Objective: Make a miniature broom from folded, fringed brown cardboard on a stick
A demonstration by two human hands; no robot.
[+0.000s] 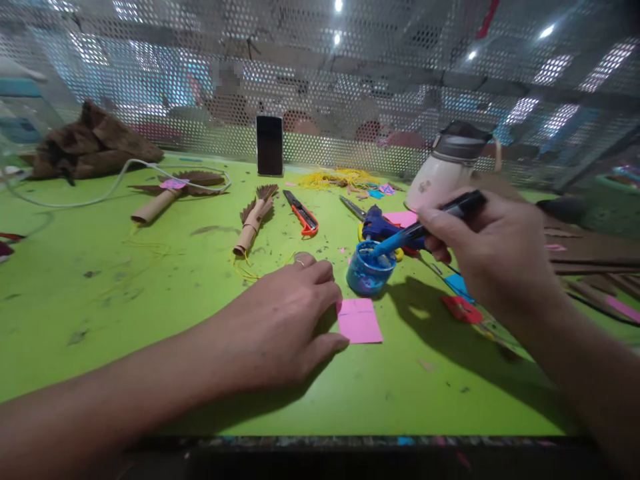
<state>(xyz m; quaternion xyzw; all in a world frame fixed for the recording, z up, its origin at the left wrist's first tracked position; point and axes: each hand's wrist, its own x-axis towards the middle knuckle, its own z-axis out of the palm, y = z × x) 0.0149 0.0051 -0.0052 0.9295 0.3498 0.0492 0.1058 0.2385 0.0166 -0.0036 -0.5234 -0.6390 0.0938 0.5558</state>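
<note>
- The right hand (493, 257) is closed around a black-handled paintbrush (430, 223), thumb and fingers pinched on the shaft near its upper end.
- The brush slants down to the left of that grip, its lower part coated blue, and its tip sits inside the small blue paint pot (370, 269).
- The pot stands on the green table (150, 320), just left of and below the right hand's knuckles, its rim smeared with blue paint.
- The left hand (285, 320) lies palm down on the table, fingers loosely curled and holding nothing; its fingertips touch the left edge of a pink paper square (359, 320).
- The square lies flat just in front of the pot, between the two hands; a ring shows on one finger of the left hand.
- Beyond the pot, a blue glue gun (380, 225) lies partly under the brush shaft, with a pale lidded jug (445, 177) just behind the right hand.
- Further left of the brush lie an orange box cutter (303, 213) and a rolled cardboard tube with brown fringed wings (254, 223).
- A second such tube (170, 193) lies well beyond the left hand, and a dark phone (269, 145) leans upright against the perforated screen (150, 87).
- Below the right wrist, red and blue paper scraps (463, 307) lie on the table in the hand's shadow.
</note>
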